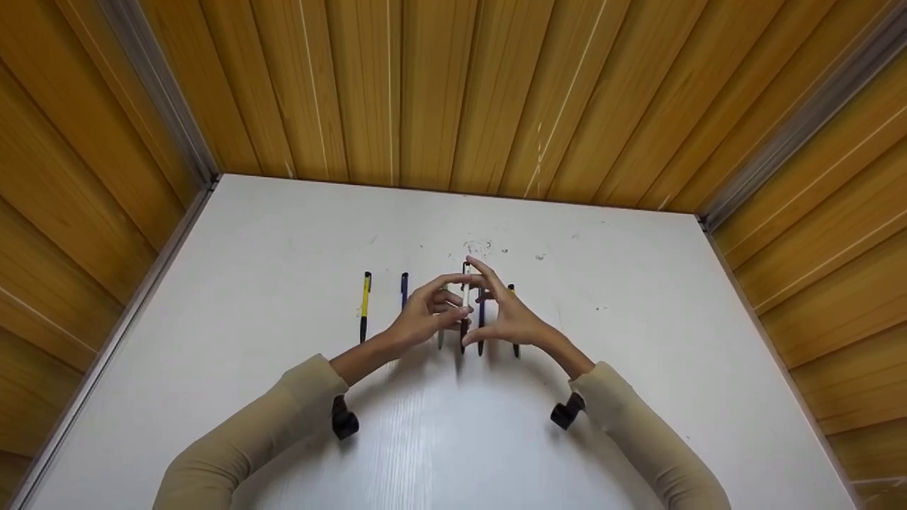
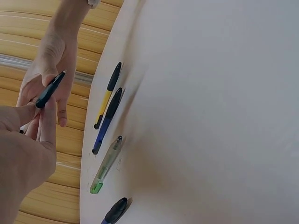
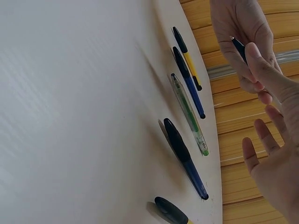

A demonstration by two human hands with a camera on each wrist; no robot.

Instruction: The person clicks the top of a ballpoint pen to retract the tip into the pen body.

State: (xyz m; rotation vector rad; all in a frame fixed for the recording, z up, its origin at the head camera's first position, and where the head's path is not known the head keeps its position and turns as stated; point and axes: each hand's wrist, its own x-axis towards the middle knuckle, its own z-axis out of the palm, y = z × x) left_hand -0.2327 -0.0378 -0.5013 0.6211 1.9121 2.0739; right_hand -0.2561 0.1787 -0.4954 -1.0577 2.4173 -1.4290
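Note:
A white pen with a black grip [image 1: 466, 294] is held upright above the table between both hands. My left hand [image 1: 419, 316] pinches its barrel between thumb and fingers. With the index finger at the pen's upper end and the thumb by the black grip, my right hand [image 1: 521, 322] holds it too; its other fingers are spread in the right wrist view. The pen's black tip section [image 2: 50, 91] points out past the fingers in the left wrist view. Behind the hands lies a clear pen with green ends [image 3: 189, 114], partly hidden in the head view.
On the white table [image 1: 283, 234] several pens lie in a row: a yellow one [image 1: 365, 304], a blue one [image 1: 404, 287], a dark blue one [image 3: 184, 158] and another yellow-and-black one [image 1: 516, 350]. Wood-patterned walls [image 1: 425, 92] enclose the table's back and sides.

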